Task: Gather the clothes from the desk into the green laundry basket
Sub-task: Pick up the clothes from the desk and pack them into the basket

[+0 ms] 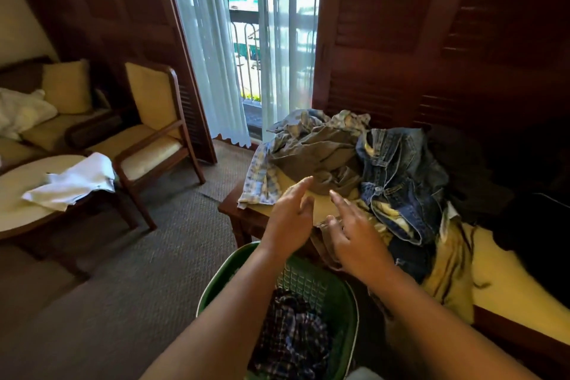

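Clothes heap the desk; one basket (green); two empty hands, left, right, fingers spread.

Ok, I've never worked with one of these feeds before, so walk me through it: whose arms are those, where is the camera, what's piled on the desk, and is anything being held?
There is no machine here: a person wears the one camera on their head, looking forward and down, so the two bare arms are their own. The left hand and right hand reach, open and empty, toward the desk. On it lie a grey-brown garment, a pale plaid shirt, a denim jacket and yellow patterned cloth. Below the arms stands the green laundry basket, already holding a dark checked garment. To the left are a wooden armchair and a round table with a white cloth.
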### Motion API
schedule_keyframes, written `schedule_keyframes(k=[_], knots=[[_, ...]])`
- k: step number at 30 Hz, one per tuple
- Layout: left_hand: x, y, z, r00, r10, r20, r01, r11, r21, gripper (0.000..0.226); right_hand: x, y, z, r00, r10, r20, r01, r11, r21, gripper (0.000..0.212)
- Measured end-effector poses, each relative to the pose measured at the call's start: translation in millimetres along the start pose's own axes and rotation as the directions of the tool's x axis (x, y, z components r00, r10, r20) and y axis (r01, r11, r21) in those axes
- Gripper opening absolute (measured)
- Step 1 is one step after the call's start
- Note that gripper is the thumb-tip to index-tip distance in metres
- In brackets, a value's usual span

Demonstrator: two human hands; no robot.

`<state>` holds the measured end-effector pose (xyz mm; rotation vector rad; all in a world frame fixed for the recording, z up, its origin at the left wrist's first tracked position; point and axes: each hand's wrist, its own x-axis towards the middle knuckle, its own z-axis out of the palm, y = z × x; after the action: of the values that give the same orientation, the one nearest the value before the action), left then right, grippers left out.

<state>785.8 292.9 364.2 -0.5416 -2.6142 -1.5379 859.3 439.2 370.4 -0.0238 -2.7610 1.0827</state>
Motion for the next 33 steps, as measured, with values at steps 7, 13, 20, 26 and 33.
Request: schedule_keyframes(k=[7, 13, 20, 26, 33], knots=[[61, -11, 8, 0.999, -0.034, 0.017, 0.035, 0.997, -0.064, 0.048, 69, 24, -12, 0.999, -0.022, 0.032, 0.025, 0.996, -0.091, 0.059], [154, -45, 21, 0.987, -0.155, -0.047, 0.151, 0.985, -0.084, 0.054, 195, 74, -9, 0.987, -0.055, 0.153, 0.090, 0.967, -0.237, 0.077], [261, -90, 59, 0.974, -0.211, -0.080, 0.215, 0.976, 0.043, 0.047, 356, 149, 35, 0.913, 0.127, 0.387, 0.096, 0.856, -0.508, 0.128], [299, -133, 78, 0.962, -0.248, -0.116, 0.261, 0.957, 0.122, 0.048, 381, 186, 65, 0.908, 0.079, 0.412, 0.195, 0.790, -0.581, 0.066], [327, -144, 104, 0.954, -0.200, -0.224, 0.230, 0.966, 0.116, 0.034, 380, 199, 41, 0.908, 0.045, 0.417, 0.174, 0.864, -0.472, 0.094]])
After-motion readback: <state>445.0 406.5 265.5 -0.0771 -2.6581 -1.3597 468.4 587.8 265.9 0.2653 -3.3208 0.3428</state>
